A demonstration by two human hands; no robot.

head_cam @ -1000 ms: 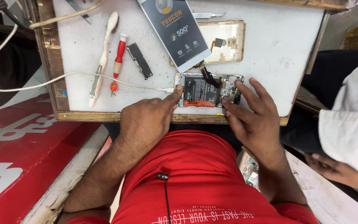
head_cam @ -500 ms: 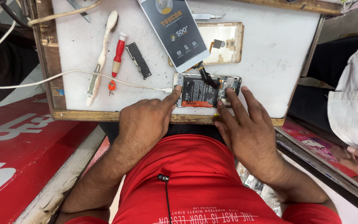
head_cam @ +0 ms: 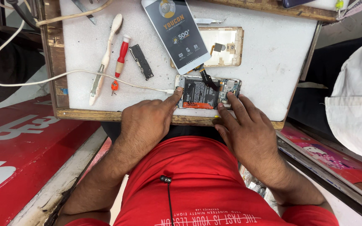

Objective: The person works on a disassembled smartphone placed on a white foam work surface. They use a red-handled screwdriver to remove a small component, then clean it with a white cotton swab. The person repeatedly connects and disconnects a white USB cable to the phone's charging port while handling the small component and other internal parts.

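1. Lying opened on the counter (head_cam: 273, 67): phone body (head_cam: 207, 93), back cover (head_cam: 227, 47) off and set apart, battery and board exposed, screen (head_cam: 177, 33) folded up on its ribbon, cable plugged in; reassembly appears outstanding.
2. Left hand (head_cam: 147, 123): loosely curled, forefinger pressing the body's left end, grasping nothing.
3. Right hand (head_cam: 248, 129): fingers spread, tips resting on the body's right end.

One screwdriver (head_cam: 121, 58); two hands (head_cam: 147, 123)
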